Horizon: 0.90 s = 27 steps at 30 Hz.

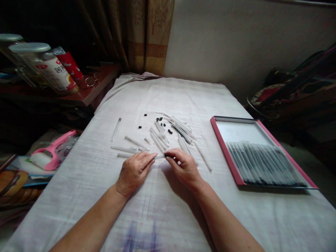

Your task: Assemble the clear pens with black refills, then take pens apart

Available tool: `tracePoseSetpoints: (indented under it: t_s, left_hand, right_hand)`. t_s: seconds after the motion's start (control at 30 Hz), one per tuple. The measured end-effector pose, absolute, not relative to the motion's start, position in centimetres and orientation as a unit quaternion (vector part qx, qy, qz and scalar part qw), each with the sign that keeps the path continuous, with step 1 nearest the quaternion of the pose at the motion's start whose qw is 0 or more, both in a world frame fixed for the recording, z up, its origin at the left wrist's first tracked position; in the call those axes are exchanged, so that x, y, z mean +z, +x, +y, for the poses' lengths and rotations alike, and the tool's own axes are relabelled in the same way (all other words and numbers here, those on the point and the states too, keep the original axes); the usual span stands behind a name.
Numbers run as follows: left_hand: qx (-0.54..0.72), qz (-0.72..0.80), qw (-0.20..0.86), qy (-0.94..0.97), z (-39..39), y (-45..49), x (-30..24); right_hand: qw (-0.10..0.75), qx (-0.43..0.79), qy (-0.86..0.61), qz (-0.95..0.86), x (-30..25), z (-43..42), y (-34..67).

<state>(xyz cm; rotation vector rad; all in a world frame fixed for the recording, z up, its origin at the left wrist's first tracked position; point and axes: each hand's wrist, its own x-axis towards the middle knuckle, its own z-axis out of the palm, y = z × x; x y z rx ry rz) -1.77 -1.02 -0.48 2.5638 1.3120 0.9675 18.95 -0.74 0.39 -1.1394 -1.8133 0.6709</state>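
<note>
Between my hands runs a clear pen barrel (159, 157), roughly level just above the cloth. My left hand (135, 169) is closed around its left part. At the barrel's right end, my right hand (185, 166) pinches a small black plug (166, 155); whether the plug is inside the barrel I cannot tell. Just beyond the hands lie several loose clear barrels (159, 140) and some thin dark refills (181, 134). Several small black plugs (159, 119) are scattered past them. A single barrel with a dark end (116, 129) lies apart on the left.
On the right, a pink-edged box (225, 154) holds a row of pens (265, 164) with dark ends. A white cloth (168, 94) covers the table. Left of it, a wooden cabinet (88, 96) bears jars (52, 70) and glasses (90, 81); a pink tape dispenser (55, 150) sits lower.
</note>
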Motion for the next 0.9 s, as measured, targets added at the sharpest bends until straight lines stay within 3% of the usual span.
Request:
tracePoseSetpoints:
  t_s: [0.27,0.67,0.9]
  left_hand:
    - [0.314,0.416,0.01,0.853,-0.9,-0.5,0.1]
    - [0.321,0.395,0.018,0.86,1.7,3.0,0.2]
    - [0.33,0.373,0.003,0.867,1.2,3.2,-0.4]
  right_hand:
    - [0.342,0.234,-0.543,-0.731,0.3,-0.4,19.6]
    - [0.39,0.247,-0.505,-0.73,1.3,0.1,23.8]
    - [0.337,0.195,-0.526,-0.756,0.2,0.3,24.0]
